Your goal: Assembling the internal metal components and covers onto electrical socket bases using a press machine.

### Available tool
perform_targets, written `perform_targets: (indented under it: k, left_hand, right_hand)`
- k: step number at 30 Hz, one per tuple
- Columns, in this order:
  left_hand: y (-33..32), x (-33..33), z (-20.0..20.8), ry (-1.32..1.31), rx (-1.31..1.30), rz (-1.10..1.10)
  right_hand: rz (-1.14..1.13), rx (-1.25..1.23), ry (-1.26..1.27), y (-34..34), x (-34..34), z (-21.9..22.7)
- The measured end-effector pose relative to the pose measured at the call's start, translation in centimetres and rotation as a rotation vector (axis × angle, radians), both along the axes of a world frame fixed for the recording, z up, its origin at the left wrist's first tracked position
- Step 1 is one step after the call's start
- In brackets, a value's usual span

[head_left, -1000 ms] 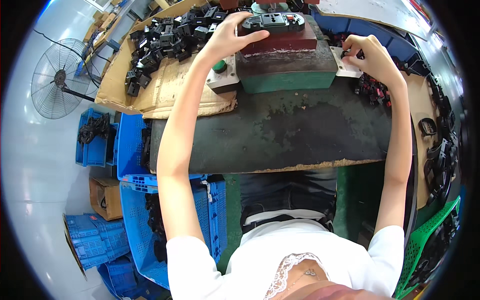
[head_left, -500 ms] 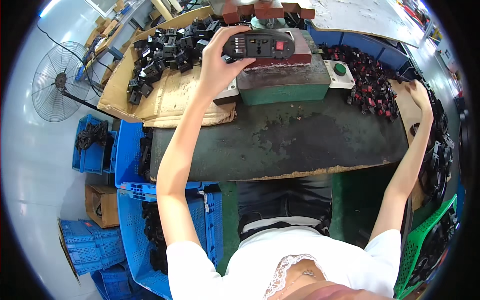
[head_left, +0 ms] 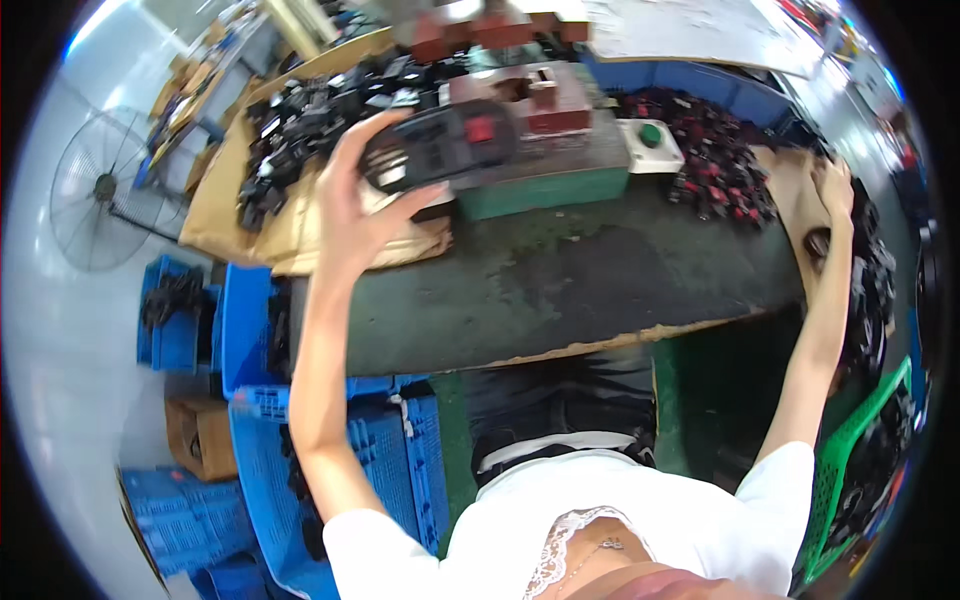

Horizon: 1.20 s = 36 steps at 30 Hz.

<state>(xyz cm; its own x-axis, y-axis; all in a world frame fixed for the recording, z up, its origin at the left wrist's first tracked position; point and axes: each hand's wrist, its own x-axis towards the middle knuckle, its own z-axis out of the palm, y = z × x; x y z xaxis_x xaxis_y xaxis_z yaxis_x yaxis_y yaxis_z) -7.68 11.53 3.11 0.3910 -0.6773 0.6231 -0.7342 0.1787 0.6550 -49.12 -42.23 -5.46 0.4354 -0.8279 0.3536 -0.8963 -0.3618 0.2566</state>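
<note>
My left hand (head_left: 350, 215) grips one end of an oblong black socket housing (head_left: 432, 148) between thumb and fingers. The housing, blurred by motion, has rounded ends and a red switch near its right end. It is held up in front of the red-topped block (head_left: 560, 110) on a green base (head_left: 550, 188). Far to the right, my right hand (head_left: 832, 190) reaches over the cardboard at the bench's right edge, beside black parts (head_left: 875, 270). Its fingers are small and blurred, so what they hold, if anything, is unclear.
A cardboard box (head_left: 215, 215) with many black parts stands at the back left. Right of the block are a green button (head_left: 650, 135) on a white box and a heap of red-and-black parts (head_left: 715, 160). Blue crates (head_left: 262, 500) stand lower left, a green basket (head_left: 840, 450) lower right.
My left hand has moved left and slightly nearer with the socket housing, away from the block, whose top shows more now. The whole view has shifted a little. My right hand stays at the right edge.
</note>
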Motion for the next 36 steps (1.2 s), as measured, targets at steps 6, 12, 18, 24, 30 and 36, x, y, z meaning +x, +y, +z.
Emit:
perform_targets:
  k: [6,12,18,24,30,36]
  left_hand:
    - [3.7,0.7,-1.9,0.211,0.069,0.053]
    - [5.1,-0.3,-2.5,0.299,0.053,0.097]
    - [7.4,0.4,-3.2,0.203,0.021,0.178]
    - [11.7,0.3,-3.8,0.129,-0.025,0.331]
    - [15.7,-0.1,-3.2,0.181,-0.049,0.47]
    - [15.8,0.0,-3.3,0.165,-0.097,0.508]
  right_hand:
    - [-0.515,0.18,0.085,-1.5,-3.8,1.1]
    - [-0.37,0.108,-0.11,-0.3,-3.8,2.6]
    - [-0.257,0.067,-0.237,0.6,-3.6,3.9]
    - [0.082,-0.282,-0.414,0.6,-3.4,3.5]
    - [0.619,0.447,-1.431,6.5,-0.1,9.4]
    - [1.338,1.175,-1.469,9.8,2.8,12.4]
